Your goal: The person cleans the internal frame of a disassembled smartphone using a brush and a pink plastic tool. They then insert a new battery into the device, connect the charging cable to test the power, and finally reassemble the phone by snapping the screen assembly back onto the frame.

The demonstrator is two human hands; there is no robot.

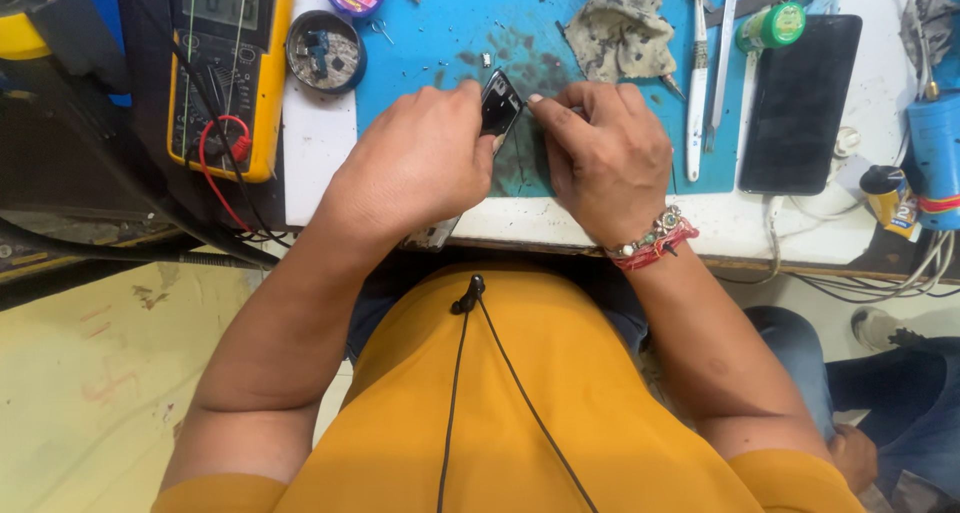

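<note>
My left hand [420, 158] grips a small black glossy part [500, 103], holding it tilted on edge over the blue work mat [440, 23]. My right hand [605, 158] meets it from the right, fingertips pinched against the part's right edge; whether a thin tool sits between those fingers I cannot tell. A beaded and red-thread bracelet [655, 241] circles my right wrist. Both hands work at the mat's front part, just above the white bench edge [520, 223].
A yellow multimeter [225, 68] with red and black leads lies at left, a round tin of small parts [325, 51] beside it. A dirty rag [620, 28], tweezers [698, 83], a green-capped bottle [772, 25] and a black phone [800, 103] lie at right. Another person's legs [890, 393] show lower right.
</note>
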